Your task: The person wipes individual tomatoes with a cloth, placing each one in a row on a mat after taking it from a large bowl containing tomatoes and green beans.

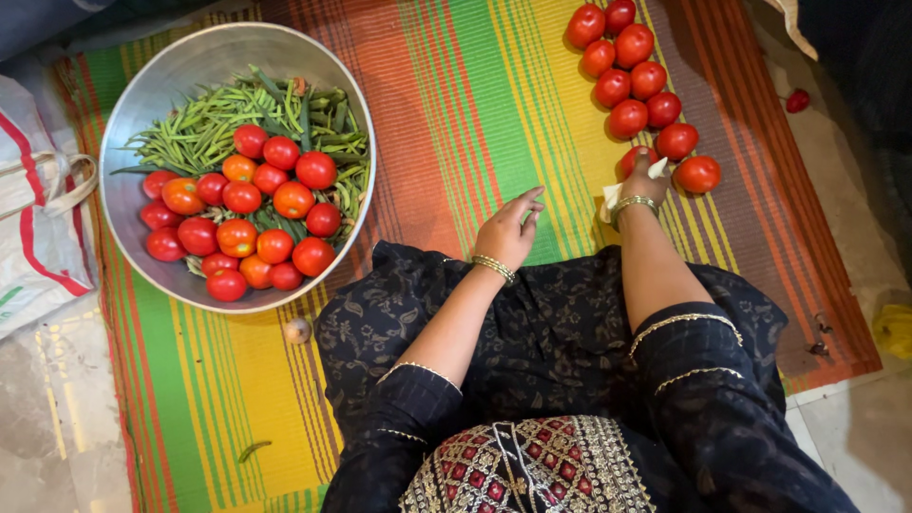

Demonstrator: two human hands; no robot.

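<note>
A large steel bowl at the upper left holds green beans and a heap of red and orange tomatoes. My left hand rests empty on the striped mat, fingers loosely apart, to the right of the bowl. My right hand grips a white cloth and a red tomato at the lower end of two rows of tomatoes lying on the mat at the upper right.
A striped woven mat covers the floor. A white bag with red trim lies at the left. A small onion and a stray green bean lie near my knee. One lone tomato sits off the mat.
</note>
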